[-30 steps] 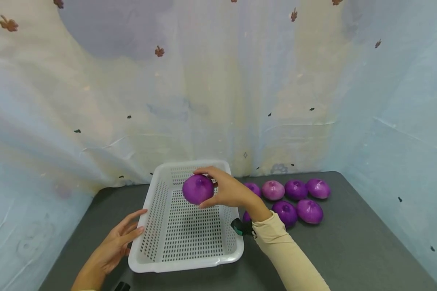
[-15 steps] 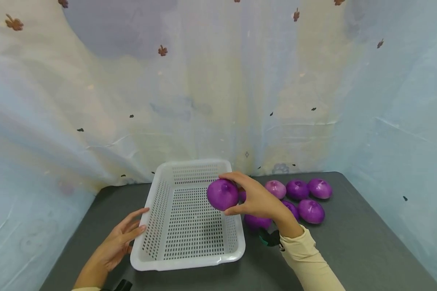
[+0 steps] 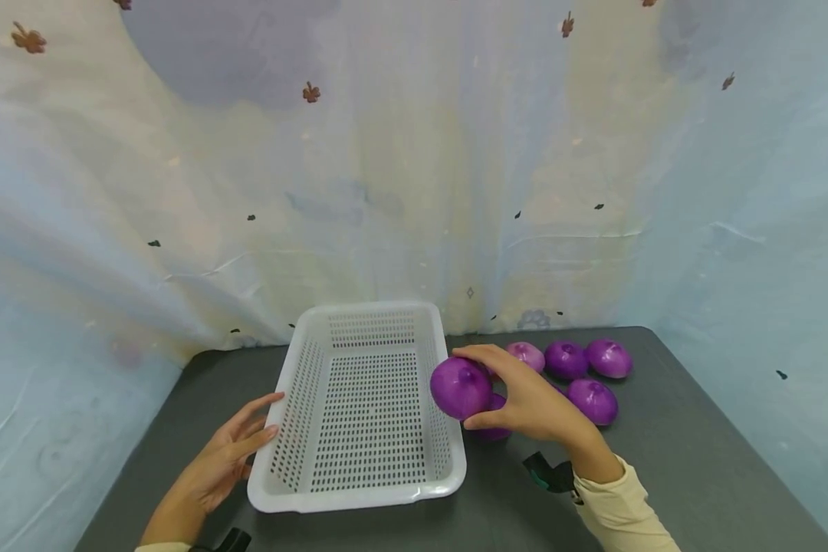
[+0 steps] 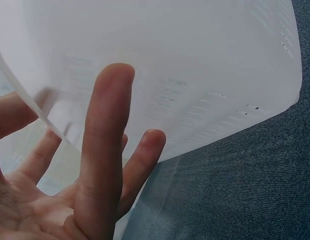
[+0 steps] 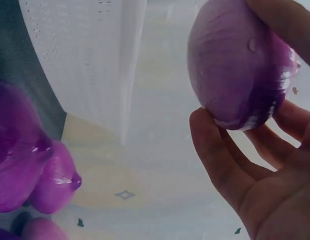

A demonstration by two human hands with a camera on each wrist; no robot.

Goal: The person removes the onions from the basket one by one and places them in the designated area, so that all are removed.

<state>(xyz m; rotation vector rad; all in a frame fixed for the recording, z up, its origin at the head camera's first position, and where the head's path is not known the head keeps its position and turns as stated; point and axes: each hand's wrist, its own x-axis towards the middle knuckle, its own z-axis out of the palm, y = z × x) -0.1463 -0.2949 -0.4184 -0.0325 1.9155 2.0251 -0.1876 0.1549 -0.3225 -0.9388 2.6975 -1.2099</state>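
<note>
In the head view my right hand point(image 3: 531, 399) holds a purple onion point(image 3: 461, 388) between thumb and fingers, raised beside the right rim of a white plastic basket point(image 3: 359, 502). The right wrist view shows the same glossy onion point(image 5: 235, 65) pinched near the fingertips, its pointed tip towards the palm. My left hand point(image 3: 217, 464) is at the basket's left side, fairly straight fingers at the rim. In the left wrist view, the thumb point(image 4: 107, 145) stands before the basket's outer wall point(image 4: 205, 55). A second onion point(image 3: 493, 428) lies partly hidden behind the held one.
On the dark grey table point(image 3: 676, 475), several more onions lie to the right, among them a paler pink onion point(image 3: 527, 355) and a purple onion point(image 3: 593, 401). Some are hidden by my right hand. A patterned curtain point(image 3: 414, 192) hangs behind the table and along both sides.
My right hand has carried the onion rightward and toward me, from over the basket's inside to past its right rim. The left hand has stayed at the basket's left side.
</note>
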